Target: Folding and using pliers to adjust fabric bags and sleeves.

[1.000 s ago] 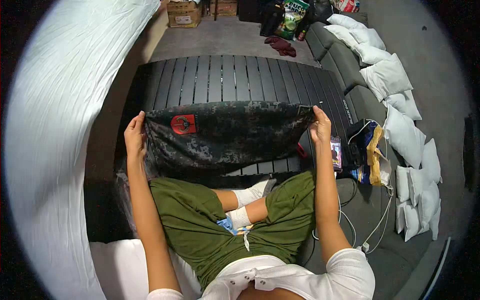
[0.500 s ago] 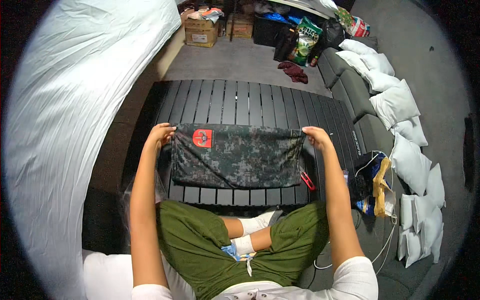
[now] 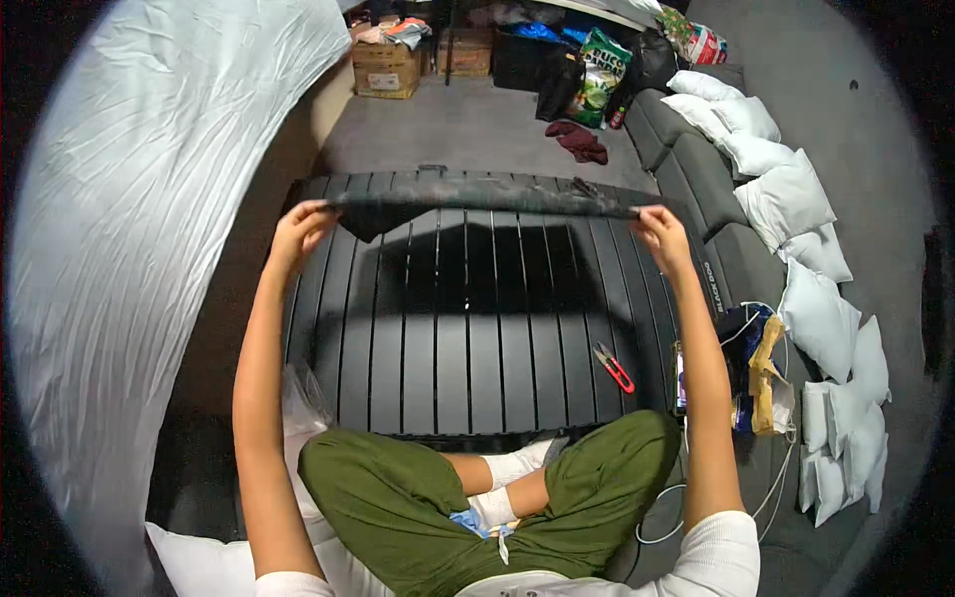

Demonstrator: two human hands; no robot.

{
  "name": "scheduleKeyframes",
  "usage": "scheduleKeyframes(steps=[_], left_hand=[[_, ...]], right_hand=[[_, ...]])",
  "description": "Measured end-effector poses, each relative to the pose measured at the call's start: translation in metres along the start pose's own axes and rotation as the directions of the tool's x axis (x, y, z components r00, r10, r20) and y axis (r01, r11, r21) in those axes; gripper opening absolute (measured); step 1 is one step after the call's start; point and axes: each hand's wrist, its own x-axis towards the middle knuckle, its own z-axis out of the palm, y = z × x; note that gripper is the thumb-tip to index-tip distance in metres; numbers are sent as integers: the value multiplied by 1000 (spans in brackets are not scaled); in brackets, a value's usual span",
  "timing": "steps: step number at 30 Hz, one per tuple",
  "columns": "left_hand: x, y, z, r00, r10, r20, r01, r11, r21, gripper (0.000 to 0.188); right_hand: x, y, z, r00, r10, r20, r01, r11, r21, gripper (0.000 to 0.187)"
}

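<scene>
A dark camouflage cloth [image 3: 477, 194] is stretched out flat and nearly edge-on in the air above a black slatted table [image 3: 468, 328]. My left hand [image 3: 298, 227] grips its left corner, and my right hand [image 3: 659, 231] grips its right corner. Both arms reach forward at about the same height. The cloth casts a dark shadow on the slats below. One corner of the cloth droops down beside my left hand.
A red-handled thread snipper [image 3: 615, 368] lies on the table's right part. White pillows [image 3: 796, 209] line a grey couch on the right. A large white sheet [image 3: 129, 249] fills the left. Cardboard boxes [image 3: 383, 65] and bags stand at the back. My crossed legs in green trousers [image 3: 477, 497] are below.
Both hands have lifted the cloth up and forward. It hung down facing me before and now is held out level and edge-on over the table.
</scene>
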Motion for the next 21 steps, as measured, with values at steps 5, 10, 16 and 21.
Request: scheduleKeyframes(steps=[5,10,16,21], left_hand=[[-68,-53,6,954,-288,89,264,941,212,13],[-119,-88,-1,850,-480,218,420,866,270,12],[-90,-68,16,857,-511,65,513,858,-27,11],[-18,-30,6,945,-327,7,316,918,239,20]], right_hand=[[-71,69,-31,971,237,30,-232,964,-128,9],[-121,89,-36,909,414,48,-409,909,-85,11],[-86,64,-28,883,467,52,-465,884,-41,15],[-7,24,-9,939,339,58,-323,928,-186,18]])
